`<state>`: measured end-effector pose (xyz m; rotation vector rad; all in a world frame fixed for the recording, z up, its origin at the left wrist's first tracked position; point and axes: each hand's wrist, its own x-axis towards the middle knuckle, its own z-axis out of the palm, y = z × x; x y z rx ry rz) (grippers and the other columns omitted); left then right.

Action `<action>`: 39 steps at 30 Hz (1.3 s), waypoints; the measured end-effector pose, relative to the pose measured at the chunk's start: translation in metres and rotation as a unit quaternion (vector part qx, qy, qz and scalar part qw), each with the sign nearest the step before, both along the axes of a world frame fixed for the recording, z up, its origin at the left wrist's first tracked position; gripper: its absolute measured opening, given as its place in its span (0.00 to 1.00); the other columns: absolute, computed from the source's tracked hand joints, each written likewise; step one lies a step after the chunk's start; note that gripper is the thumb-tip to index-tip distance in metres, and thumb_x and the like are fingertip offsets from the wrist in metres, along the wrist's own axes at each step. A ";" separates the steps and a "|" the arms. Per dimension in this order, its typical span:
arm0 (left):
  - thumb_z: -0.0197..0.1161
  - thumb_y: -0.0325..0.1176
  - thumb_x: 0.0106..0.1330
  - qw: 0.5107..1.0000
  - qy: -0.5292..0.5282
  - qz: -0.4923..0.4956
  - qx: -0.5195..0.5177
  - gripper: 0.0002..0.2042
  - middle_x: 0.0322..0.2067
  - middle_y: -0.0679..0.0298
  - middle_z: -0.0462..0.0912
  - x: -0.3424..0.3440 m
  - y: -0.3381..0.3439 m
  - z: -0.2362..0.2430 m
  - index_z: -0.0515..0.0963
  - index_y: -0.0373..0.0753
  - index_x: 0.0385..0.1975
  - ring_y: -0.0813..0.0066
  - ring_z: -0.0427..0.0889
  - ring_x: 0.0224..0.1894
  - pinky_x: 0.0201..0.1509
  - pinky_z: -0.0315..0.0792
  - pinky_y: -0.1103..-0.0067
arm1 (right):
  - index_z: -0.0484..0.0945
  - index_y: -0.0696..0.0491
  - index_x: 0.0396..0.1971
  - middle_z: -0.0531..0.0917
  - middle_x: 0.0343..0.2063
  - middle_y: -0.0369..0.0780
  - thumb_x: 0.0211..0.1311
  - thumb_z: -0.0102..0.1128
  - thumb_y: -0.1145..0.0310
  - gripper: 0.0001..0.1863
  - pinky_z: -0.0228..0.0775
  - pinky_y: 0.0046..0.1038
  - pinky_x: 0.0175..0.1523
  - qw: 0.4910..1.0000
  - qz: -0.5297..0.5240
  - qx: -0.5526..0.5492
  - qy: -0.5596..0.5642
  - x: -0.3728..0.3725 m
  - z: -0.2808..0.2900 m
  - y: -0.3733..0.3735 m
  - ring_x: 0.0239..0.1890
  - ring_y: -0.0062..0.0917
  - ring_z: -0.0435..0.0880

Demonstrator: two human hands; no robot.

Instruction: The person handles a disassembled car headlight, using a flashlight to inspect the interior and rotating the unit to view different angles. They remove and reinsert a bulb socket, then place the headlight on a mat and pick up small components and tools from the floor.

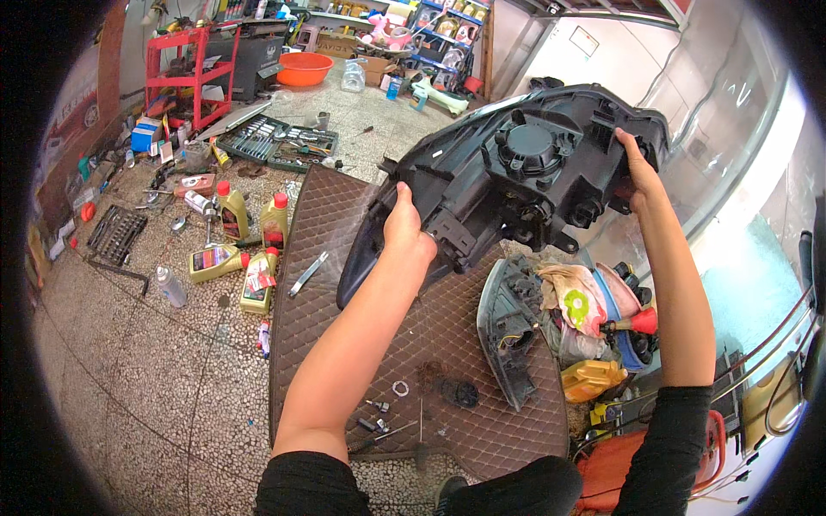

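Note:
Both of my hands hold up a large black headlight housing [465,198], its back facing me with a round cap [529,146] near the top. My left hand [404,224] grips its left part, thumb on the back, and my right hand [637,172] grips the right end. Below lies a brown quilted mat [335,335]. A second headlight unit [503,335] rests on the mat's right side, near loose small tools [387,426], a silver ring [400,388], a dark round cap [460,393] and a flat metal bar [308,273].
Oil bottles [232,215], an open tool case [280,142] and a socket set [120,236] lie on the speckled floor at left. A red trolley [194,73], orange basin [305,67] and shelves [447,34] stand behind. Rags [585,301] and a yellow jug [589,378] are at right.

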<state>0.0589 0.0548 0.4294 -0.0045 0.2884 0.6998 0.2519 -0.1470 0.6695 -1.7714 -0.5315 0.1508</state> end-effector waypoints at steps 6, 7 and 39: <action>0.59 0.58 0.66 0.996 -0.030 0.015 0.086 0.28 0.54 0.57 0.79 -0.023 -0.008 0.028 0.75 0.41 0.55 0.57 0.80 0.53 0.58 0.73 0.56 | 0.74 0.57 0.56 0.81 0.50 0.42 0.50 0.68 0.37 0.42 0.70 0.32 0.57 0.986 0.017 0.157 -0.058 -0.015 -0.014 -0.036 0.50 0.32 0.80; 0.60 0.58 0.65 0.992 -0.029 0.039 0.113 0.29 0.54 0.57 0.79 -0.027 -0.010 0.034 0.74 0.40 0.56 0.57 0.80 0.53 0.58 0.73 0.57 | 0.73 0.57 0.57 0.81 0.51 0.42 0.52 0.67 0.37 0.43 0.70 0.32 0.58 0.978 0.023 0.193 -0.069 -0.014 -0.018 -0.042 0.51 0.32 0.80; 0.65 0.54 0.65 0.808 -0.072 0.307 0.497 0.25 0.36 0.66 0.84 -0.113 -0.058 0.149 0.82 0.32 0.38 0.83 0.78 0.36 0.42 0.73 0.83 | 0.63 0.47 0.68 0.64 0.69 0.41 0.52 0.56 0.28 0.49 0.47 0.56 0.72 0.823 0.094 0.560 -0.016 -0.017 -0.114 -0.121 0.69 0.42 0.61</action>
